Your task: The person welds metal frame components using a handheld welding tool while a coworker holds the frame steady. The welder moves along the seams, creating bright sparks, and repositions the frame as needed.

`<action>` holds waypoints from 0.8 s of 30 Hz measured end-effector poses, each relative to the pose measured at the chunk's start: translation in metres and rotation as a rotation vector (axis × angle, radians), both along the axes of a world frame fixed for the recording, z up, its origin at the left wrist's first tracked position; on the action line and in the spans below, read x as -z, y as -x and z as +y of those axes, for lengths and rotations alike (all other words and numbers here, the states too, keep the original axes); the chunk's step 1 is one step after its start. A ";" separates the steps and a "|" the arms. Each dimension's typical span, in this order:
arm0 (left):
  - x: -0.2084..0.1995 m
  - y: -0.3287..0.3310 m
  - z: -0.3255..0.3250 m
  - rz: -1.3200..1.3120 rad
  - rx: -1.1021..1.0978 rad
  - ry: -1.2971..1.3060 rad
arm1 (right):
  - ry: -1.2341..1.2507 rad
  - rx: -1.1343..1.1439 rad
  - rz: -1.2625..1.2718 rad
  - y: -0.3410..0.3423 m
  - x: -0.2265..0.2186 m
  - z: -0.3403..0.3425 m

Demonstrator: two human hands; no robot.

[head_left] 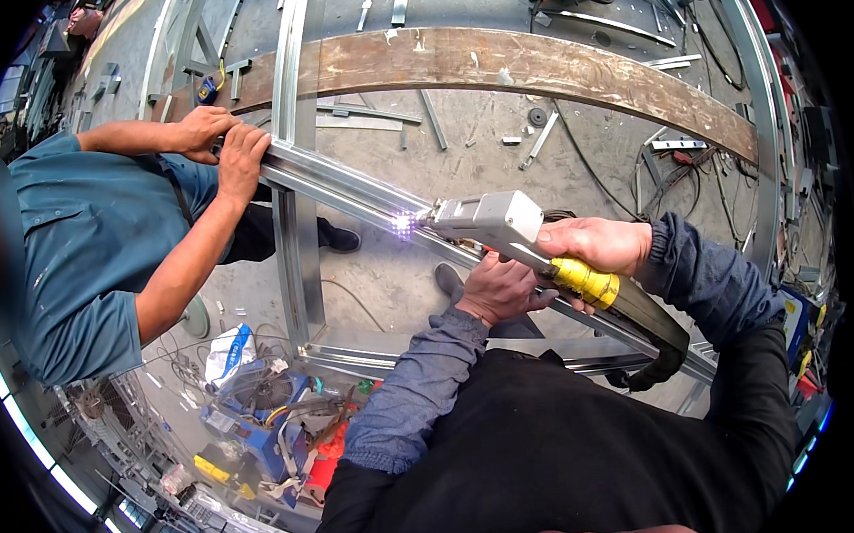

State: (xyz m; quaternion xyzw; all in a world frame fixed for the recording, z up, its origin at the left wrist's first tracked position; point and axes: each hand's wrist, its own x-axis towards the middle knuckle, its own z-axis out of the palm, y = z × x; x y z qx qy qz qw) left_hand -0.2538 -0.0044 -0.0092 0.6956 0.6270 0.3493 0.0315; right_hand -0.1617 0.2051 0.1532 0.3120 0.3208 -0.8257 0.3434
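My right hand (pixel 599 245) grips a grey handheld welding gun (pixel 490 220) with a yellow collar and a black hose. Its tip throws a bright violet spark (pixel 403 224) onto a long galvanised steel channel (pixel 338 182). My left hand (pixel 498 290) rests under the gun, closed against the channel. A co-worker in a blue shirt (pixel 83 243) stands on the left and holds the far end of the channel with both hands (pixel 222 147).
The channel belongs to a steel frame with an upright stud (pixel 298 263) and a lower rail (pixel 374 355). A rusty curved steel plate (pixel 533 67) lies across the concrete floor, among metal offcuts and cables. A cluttered blue tool heap (pixel 262 407) sits lower left.
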 end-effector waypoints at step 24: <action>0.005 -0.001 -0.004 -0.026 0.041 0.020 | 0.003 -0.021 -0.016 -0.003 -0.005 -0.001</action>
